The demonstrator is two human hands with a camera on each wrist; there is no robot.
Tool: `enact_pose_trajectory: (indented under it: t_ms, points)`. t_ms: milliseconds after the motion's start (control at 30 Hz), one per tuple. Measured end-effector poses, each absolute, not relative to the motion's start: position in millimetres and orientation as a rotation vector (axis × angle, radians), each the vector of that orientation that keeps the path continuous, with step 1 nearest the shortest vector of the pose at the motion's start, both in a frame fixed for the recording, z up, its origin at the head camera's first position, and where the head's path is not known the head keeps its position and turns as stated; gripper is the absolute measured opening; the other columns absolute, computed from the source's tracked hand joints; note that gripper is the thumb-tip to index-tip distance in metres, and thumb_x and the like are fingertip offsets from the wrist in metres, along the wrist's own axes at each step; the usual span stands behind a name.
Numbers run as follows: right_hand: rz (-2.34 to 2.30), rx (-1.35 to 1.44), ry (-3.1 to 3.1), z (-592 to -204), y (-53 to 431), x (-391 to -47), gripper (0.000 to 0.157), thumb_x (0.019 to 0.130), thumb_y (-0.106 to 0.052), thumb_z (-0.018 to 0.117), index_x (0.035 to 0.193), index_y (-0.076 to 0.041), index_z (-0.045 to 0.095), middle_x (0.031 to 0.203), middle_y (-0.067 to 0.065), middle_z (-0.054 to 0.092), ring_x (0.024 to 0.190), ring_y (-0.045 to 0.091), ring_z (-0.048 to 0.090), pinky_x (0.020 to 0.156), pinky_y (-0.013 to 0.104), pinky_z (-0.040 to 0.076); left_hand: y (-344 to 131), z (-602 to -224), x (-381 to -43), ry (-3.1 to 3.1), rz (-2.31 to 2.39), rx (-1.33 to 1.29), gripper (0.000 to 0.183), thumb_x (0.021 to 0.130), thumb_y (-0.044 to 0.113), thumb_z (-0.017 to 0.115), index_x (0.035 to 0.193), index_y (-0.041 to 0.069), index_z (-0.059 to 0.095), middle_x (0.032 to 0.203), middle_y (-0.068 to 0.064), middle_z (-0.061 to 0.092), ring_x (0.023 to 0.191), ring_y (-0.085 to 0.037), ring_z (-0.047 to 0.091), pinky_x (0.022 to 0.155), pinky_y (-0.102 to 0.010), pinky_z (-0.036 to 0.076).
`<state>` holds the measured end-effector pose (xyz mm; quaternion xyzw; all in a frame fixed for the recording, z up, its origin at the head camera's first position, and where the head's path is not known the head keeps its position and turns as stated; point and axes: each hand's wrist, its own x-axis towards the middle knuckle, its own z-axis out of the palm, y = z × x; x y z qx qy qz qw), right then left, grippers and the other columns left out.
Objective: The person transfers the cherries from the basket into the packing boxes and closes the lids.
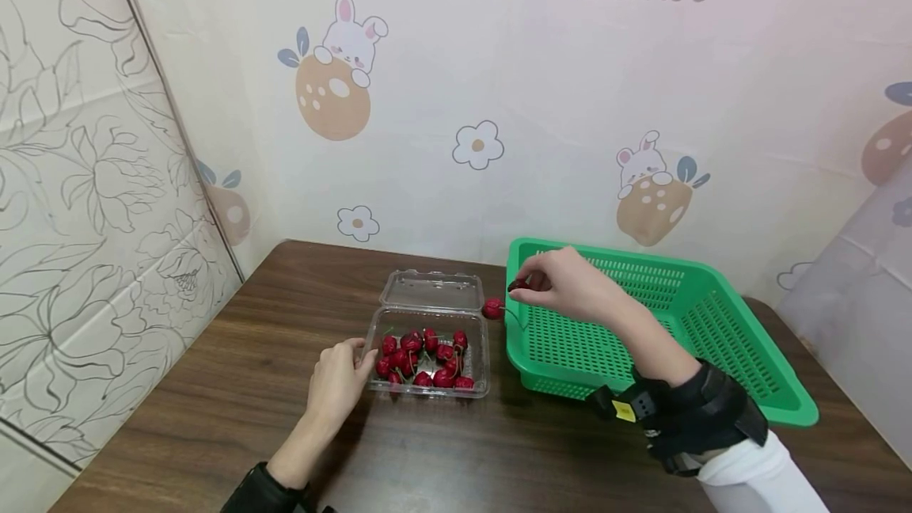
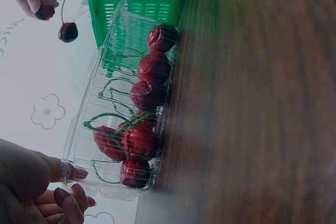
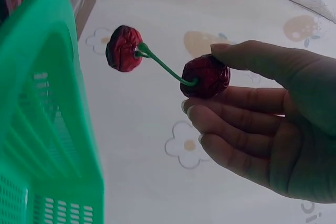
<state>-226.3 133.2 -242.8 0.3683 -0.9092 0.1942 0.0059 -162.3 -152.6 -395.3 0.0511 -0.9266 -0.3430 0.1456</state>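
Between thumb and fingers, my right hand [image 1: 573, 285] pinches a dark red cherry [image 3: 206, 77] above the left rim of the green basket [image 1: 712, 279]. A second cherry [image 3: 124, 49] hangs from it by a green stem, out past the fingers. My left hand [image 1: 338, 378] holds the left side wall of a clear plastic clamshell box [image 2: 113, 40], thumb and fingers on its rim. The box's lid [image 1: 433, 291] is folded back. Inside lie several red cherries [image 1: 402, 361] with green stems, best seen through the wall in the left wrist view.
The box and basket stand side by side on a dark wooden table [image 1: 214, 394]. A patterned wall covering [image 1: 442, 85] rises behind the table, and a flower-print panel [image 1: 93, 180] stands at the left. The basket's raised rim lies under the right forearm.
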Motion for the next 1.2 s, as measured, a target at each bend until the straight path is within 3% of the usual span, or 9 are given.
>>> enact_pose_trajectory:
  t_ms: [933,1200]
  points:
    - [0.665,0.945,-2.921,-283,66,-207,0.017,0.08,-0.022,0.066,0.083,-0.005,0.066,0.059,-0.005,0.056,0.049,0.006,0.049,0.048,0.022,0.04,-153,-396,-162,-2.663,-0.992,0.134,0.028,0.084,0.015,0.06,0.101,-0.008,0.061,0.053,0.001,0.046,0.041,-0.009,0.036,0.036,-0.025,0.03]
    - [0.576,0.869,-2.947,-297,53,-205,0.016,0.08,-0.023,0.065,0.073,-0.009,0.061,0.053,-0.005,0.051,0.044,0.007,0.045,0.043,0.022,0.035,-153,-396,-162,-2.657,-0.995,0.136,0.028,0.084,0.015,0.06,0.1,-0.008,0.062,0.053,0.002,0.046,0.041,-0.009,0.035,0.037,-0.025,0.029]
